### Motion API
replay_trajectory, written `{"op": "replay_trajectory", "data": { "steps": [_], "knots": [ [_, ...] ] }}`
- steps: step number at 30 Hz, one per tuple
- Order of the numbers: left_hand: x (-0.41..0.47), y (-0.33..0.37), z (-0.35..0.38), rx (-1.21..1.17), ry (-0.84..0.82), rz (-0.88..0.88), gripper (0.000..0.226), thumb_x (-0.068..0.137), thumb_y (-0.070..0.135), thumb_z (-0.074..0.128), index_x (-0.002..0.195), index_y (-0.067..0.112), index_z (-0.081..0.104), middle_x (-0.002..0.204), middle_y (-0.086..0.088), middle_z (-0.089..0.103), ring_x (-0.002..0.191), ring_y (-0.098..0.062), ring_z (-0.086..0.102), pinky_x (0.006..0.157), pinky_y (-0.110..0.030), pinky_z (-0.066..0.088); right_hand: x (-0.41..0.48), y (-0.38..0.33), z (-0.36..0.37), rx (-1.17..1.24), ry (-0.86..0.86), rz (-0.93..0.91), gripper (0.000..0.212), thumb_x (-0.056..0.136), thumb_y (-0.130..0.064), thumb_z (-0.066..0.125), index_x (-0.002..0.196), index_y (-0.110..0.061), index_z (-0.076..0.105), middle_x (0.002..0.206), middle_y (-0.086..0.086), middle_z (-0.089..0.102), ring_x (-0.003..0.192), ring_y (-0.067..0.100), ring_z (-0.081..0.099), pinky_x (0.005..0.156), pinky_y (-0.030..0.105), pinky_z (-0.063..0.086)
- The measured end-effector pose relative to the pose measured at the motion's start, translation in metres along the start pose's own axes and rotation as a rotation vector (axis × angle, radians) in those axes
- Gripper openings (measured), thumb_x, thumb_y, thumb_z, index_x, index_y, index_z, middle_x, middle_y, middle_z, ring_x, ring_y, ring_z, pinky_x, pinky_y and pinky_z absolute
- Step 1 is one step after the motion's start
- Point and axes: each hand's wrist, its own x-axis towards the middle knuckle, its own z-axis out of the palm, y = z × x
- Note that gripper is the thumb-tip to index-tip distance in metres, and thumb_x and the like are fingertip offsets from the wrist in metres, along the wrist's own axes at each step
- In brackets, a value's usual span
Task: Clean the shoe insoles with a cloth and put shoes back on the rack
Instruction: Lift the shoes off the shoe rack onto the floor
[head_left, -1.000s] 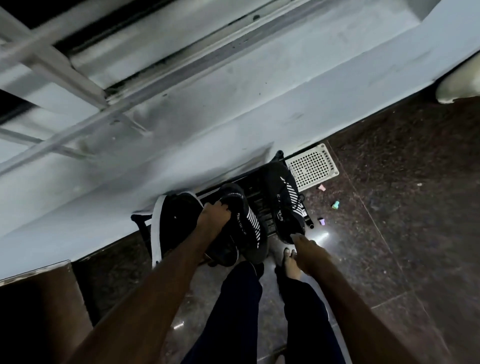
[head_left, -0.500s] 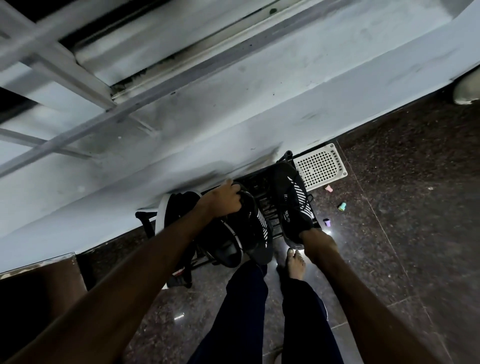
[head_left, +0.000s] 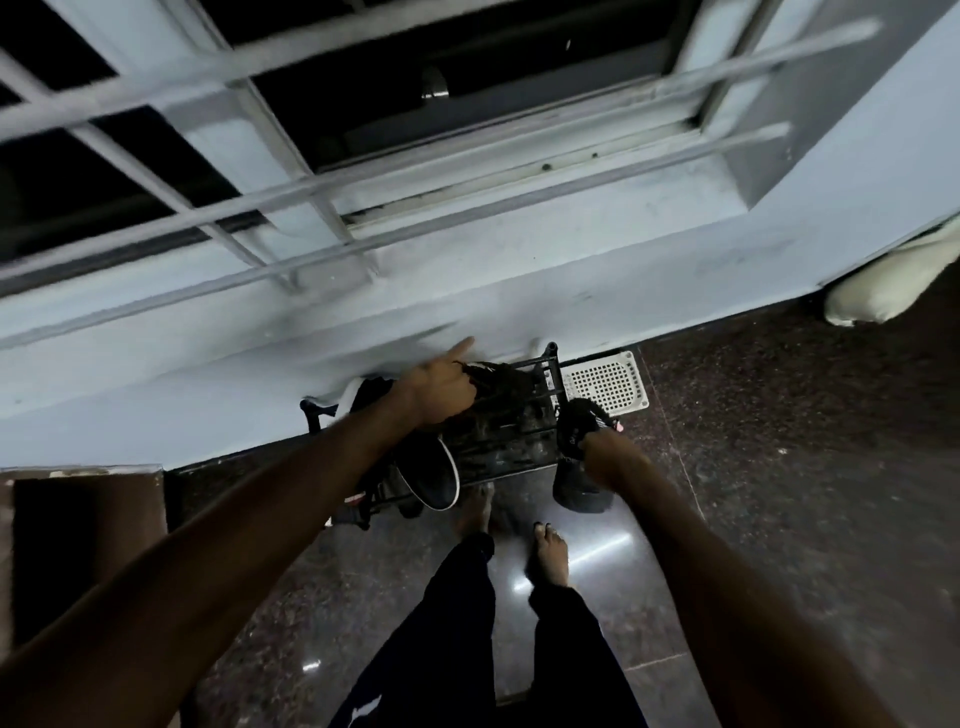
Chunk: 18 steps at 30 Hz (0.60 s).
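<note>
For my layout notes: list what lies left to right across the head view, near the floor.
Brown panel → left hand gripping a dark shoe → right hand gripping a striped shoe → white bundle.

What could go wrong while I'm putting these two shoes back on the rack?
The right grip holds its black shoe off the rack end, above the floor; a slip could drop it near the bare foot. The white-edged shoe juts out under the left forearm and might get knocked off.
</note>
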Motion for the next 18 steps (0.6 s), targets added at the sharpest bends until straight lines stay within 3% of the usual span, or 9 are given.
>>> {"op": "replay_trajectory", "data": {
  "steps": [2,5,7,11,14,18],
  "knots": [
    [-0.023,0.009,-0.014,-0.283,-0.085,-0.138,0.023,0.099,0.030,0.047,0.108,0.016,0.063,0.104,-0.005,0.070,0.099,-0.027,0.066,0.096,-0.040,0.044,-0.018,-0.006,-0.010,-0.009,-0.016,-0.041,0.031,0.095,-0.015,0.050,0.120,-0.002,0.063,0.122,0.020,0.063,0.111,0.036,0.062,0.093,0.042,0.052],
    [-0.058,0.035,-0.035,-0.754,-0.160,-0.353,0.032,0.095,0.042,0.056,0.113,0.016,0.057,0.115,-0.010,0.065,0.109,-0.031,0.061,0.080,-0.036,0.044,-0.046,-0.024,-0.023,-0.076,-0.073,-0.114,0.029,0.093,-0.016,0.053,0.117,-0.003,0.065,0.117,0.020,0.065,0.108,0.035,0.063,0.092,0.040,0.052],
    [-0.086,0.061,-0.042,-0.984,-0.182,-0.459,0.046,0.089,0.043,0.065,0.123,0.014,0.052,0.123,-0.012,0.061,0.113,-0.032,0.058,0.082,-0.036,0.044,-0.067,-0.042,-0.030,-0.140,-0.088,-0.178,0.030,0.090,-0.014,0.055,0.116,-0.005,0.065,0.117,0.018,0.066,0.109,0.034,0.063,0.091,0.038,0.052],
    [-0.140,0.115,-0.042,-1.298,-0.220,-0.598,0.078,0.082,0.029,0.077,0.147,0.011,0.037,0.148,-0.010,0.044,0.134,-0.028,0.042,0.105,-0.036,0.038,-0.100,-0.091,-0.035,-0.339,-0.130,-0.326,0.033,0.087,-0.013,0.057,0.117,-0.002,0.065,0.119,0.021,0.065,0.110,0.037,0.063,0.086,0.039,0.055],
    [-0.182,0.154,-0.033,-1.431,-0.229,-0.687,0.076,0.081,0.022,0.079,0.146,0.009,0.042,0.149,-0.010,0.042,0.136,-0.025,0.039,0.104,-0.028,0.031,-0.116,-0.143,-0.025,-0.470,-0.174,-0.414,0.031,0.082,-0.011,0.061,0.111,-0.003,0.068,0.114,0.019,0.067,0.105,0.034,0.067,0.082,0.038,0.058],
    [-0.233,0.206,-0.012,-1.527,-0.281,-0.772,0.062,0.077,0.016,0.083,0.132,0.005,0.057,0.137,-0.011,0.054,0.128,-0.030,0.050,0.097,-0.031,0.042,-0.141,-0.226,0.009,-0.637,-0.299,-0.500,0.015,0.082,-0.010,0.061,0.090,0.002,0.067,0.106,0.018,0.070,0.090,0.030,0.069,0.072,0.034,0.055]
  ]
}}
